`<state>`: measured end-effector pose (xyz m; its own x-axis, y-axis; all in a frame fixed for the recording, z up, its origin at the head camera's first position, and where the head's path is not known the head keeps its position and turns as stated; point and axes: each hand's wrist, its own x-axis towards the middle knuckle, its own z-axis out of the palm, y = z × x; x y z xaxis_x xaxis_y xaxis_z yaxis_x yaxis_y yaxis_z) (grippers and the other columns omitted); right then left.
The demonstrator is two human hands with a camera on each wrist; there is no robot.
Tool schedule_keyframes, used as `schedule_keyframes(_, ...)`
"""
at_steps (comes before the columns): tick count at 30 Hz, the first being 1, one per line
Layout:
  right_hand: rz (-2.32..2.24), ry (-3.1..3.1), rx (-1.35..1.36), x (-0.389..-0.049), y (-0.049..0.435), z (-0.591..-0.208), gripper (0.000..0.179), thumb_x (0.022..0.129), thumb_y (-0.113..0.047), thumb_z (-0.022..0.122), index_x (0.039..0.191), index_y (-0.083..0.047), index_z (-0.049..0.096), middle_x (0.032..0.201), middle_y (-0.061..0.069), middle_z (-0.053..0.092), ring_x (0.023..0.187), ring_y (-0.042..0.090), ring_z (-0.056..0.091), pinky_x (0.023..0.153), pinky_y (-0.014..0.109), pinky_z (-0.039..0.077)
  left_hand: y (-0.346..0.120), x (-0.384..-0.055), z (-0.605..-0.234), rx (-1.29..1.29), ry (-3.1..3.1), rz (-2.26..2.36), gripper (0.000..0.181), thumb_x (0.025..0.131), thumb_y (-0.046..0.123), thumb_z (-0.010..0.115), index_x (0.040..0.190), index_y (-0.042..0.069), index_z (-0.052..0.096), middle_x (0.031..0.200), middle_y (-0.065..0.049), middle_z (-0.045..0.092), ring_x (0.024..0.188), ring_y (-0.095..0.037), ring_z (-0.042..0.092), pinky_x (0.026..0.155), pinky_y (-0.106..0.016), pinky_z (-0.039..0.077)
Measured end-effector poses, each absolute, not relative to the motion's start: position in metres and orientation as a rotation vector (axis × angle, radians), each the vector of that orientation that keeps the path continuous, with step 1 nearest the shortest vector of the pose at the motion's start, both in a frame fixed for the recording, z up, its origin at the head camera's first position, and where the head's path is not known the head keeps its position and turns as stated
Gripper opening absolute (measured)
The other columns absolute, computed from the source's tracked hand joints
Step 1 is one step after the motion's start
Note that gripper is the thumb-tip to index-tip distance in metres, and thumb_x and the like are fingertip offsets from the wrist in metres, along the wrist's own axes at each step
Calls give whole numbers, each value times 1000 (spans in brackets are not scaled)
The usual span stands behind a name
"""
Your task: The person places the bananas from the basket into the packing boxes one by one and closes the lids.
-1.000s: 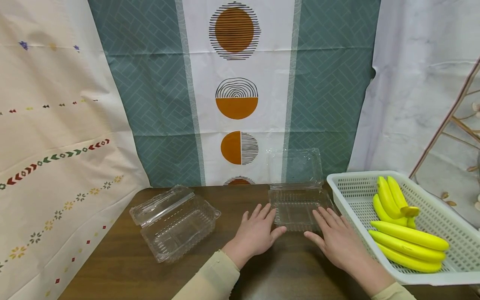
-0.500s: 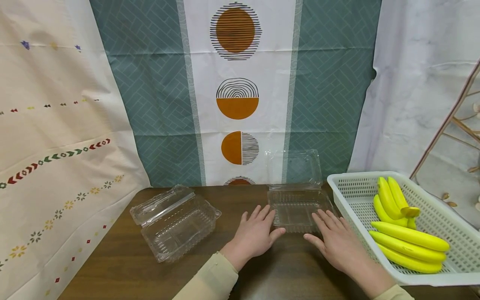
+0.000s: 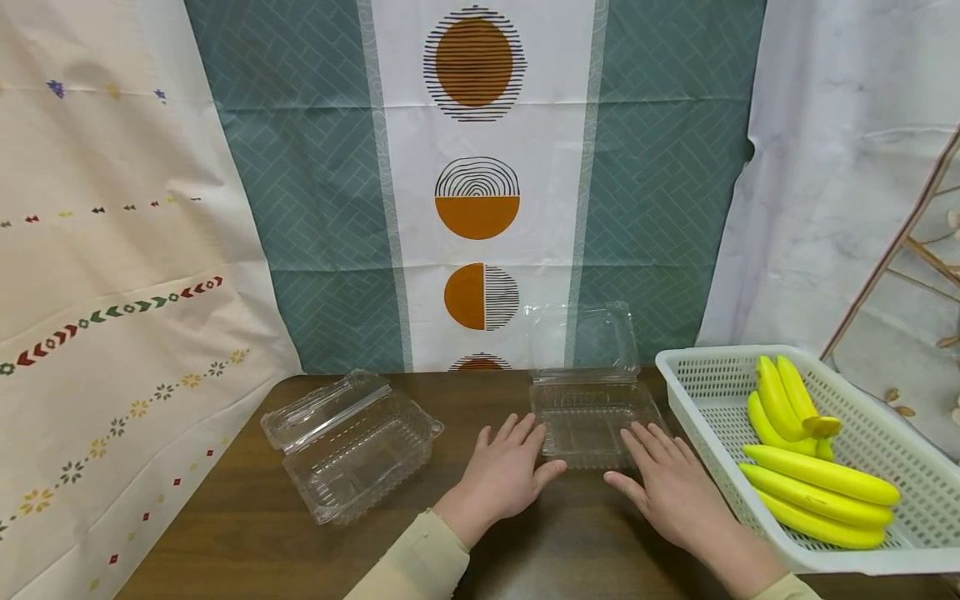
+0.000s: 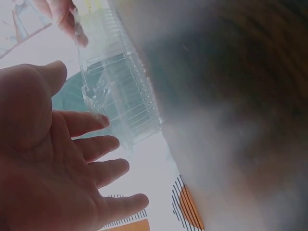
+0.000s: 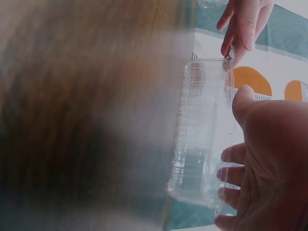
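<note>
A clear plastic clamshell container [image 3: 588, 429] stands at the back of the table, its lid [image 3: 581, 337] raised behind it. My left hand [image 3: 501, 477] is at its near left corner, fingers extended and thumb spread. At the near right corner is my right hand [image 3: 671, 492], held much the same way. In the right wrist view, the right fingertips [image 5: 230, 173] meet the container's rim [image 5: 221, 185]. The left wrist view shows the left index fingertip [image 4: 102, 119] close to the container wall [image 4: 120, 96]. Nothing is gripped by either hand.
A second clear clamshell container [image 3: 367, 467], lid folded back, lies angled on the left of the brown table [image 3: 247, 542]. On the right, a white perforated basket [image 3: 693, 417] holds two bunches of bananas [image 3: 817, 492]. Fabric curtains [image 3: 322, 208] hang behind and at the sides.
The right-hand container has slid slightly left and nearer to me, with both hands shifting a little left alongside it. The other container and the bananas look unmoved.
</note>
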<state>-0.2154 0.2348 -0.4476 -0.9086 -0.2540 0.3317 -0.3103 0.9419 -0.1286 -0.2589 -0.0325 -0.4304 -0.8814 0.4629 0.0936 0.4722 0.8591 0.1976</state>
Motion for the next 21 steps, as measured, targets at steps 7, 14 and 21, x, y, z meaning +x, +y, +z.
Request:
schedule_keyframes(7, 290, -2777, 435, -212, 232, -448, 77, 108, -56, 66, 158, 3, 57, 164, 26, 52, 155, 50, 42, 124, 71, 31, -40, -255, -431, -753, -2978, -290, 75, 113, 67, 44, 168, 17, 49, 177, -6, 38, 164, -32, 32, 127, -68, 30)
schedule_keyframes(14, 292, -2763, 468, -211, 228, -448, 78, 108, -55, 68, 158, 3, 57, 163, 25, 53, 155, 50, 41, 124, 71, 30, -47, -252, -429, -745, -2971, -263, 75, 112, 67, 45, 167, 16, 50, 177, -7, 39, 164, -33, 32, 127, -67, 31)
schedule_keyframes(21, 282, -2771, 481, -210, 222, -449, 78, 107, -56, 68, 158, 2, 56, 163, 25, 53, 155, 51, 41, 124, 71, 30, -53, -248, -428, -744, -2957, -238, 76, 113, 67, 46, 166, 14, 52, 175, -9, 41, 163, -34, 35, 126, -66, 32)
